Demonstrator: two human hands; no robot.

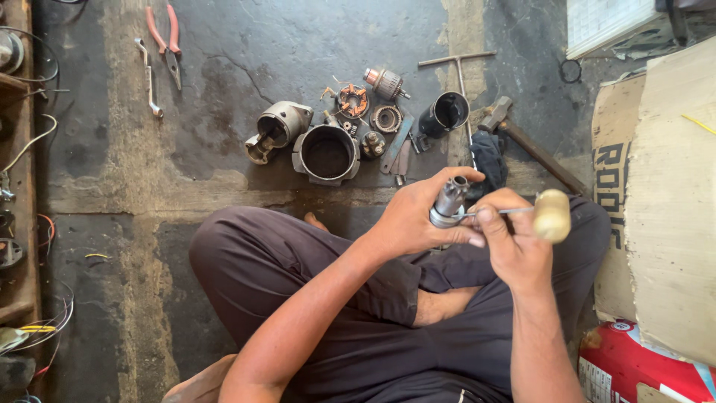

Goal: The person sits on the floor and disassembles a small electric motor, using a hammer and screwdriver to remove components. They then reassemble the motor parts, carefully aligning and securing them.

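Here we sit cross-legged on a stained concrete floor [224,75], looking down over dark trousers at our two hands. Our left hand [418,220] is wrapped closed around a small grey metal cylinder part [450,201], holding it upright, its open top showing above the thumb. Just beside it, touching, our right hand [511,242] is closed on a screwdriver [537,214] with a pale rounded wooden handle; the thin shaft runs across to the cylinder part, and the handle sticks out past the right hand on its outer side.

Just beyond the hands a dark blue cloth [488,160] lies on the floor, with a hammer [522,142] past it. Farther ahead of the left hand sits a cluster of dismantled motor pieces: a large round metal housing [327,154], a silver end casing [277,128], a black cup-shaped cover [445,114], a copper-wound brush plate [353,100] and a small armature [384,82]. Farthest off, well beyond the left hand's outer side, lie red-handled pliers [165,41] and a wrench [149,78].
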